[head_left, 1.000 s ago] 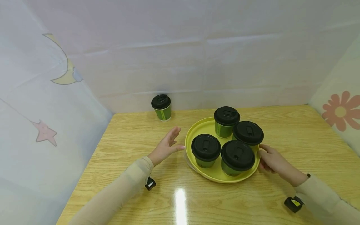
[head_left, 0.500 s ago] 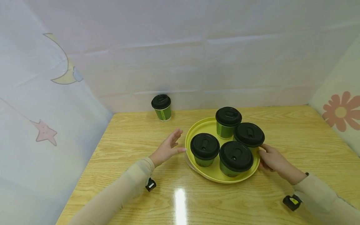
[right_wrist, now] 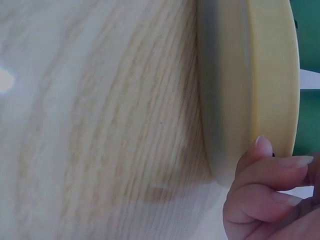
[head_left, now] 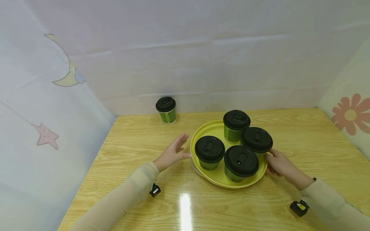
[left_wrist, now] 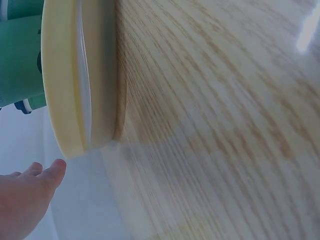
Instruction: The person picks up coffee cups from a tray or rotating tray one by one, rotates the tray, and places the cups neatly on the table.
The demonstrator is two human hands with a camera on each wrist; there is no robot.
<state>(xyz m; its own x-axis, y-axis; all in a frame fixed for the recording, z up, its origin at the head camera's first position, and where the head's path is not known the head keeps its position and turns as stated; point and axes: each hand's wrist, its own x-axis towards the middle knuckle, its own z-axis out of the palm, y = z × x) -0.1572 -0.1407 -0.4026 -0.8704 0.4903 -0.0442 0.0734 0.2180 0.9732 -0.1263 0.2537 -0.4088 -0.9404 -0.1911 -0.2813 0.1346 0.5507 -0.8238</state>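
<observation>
A round yellow tray (head_left: 212, 126) sits above a paler round base (left_wrist: 102, 75) on the table. Several green paper cups with black lids stand on it: one at the front left (head_left: 209, 150), one at the front (head_left: 241, 162), one at the back (head_left: 236, 123) and one at the right (head_left: 257, 140). At the tray's right edge my right hand (head_left: 281, 164) grips the rim, its fingers bent, one fingertip on the outer wall in the right wrist view. My left hand (head_left: 172, 153) is at the left side, fingers spread, thumb tip close by the rim, holding nothing.
Another green cup with a black lid (head_left: 166, 110) stands at the back left of the wooden table (head_left: 130, 150), against a pale cloth wall (head_left: 185, 64). Side cloths carry a moon, a star and a flower print.
The tray has turned slightly clockwise seen from above: the front cups shifted left, the back and right cups shifted right and nearer. Both hands have barely moved.
</observation>
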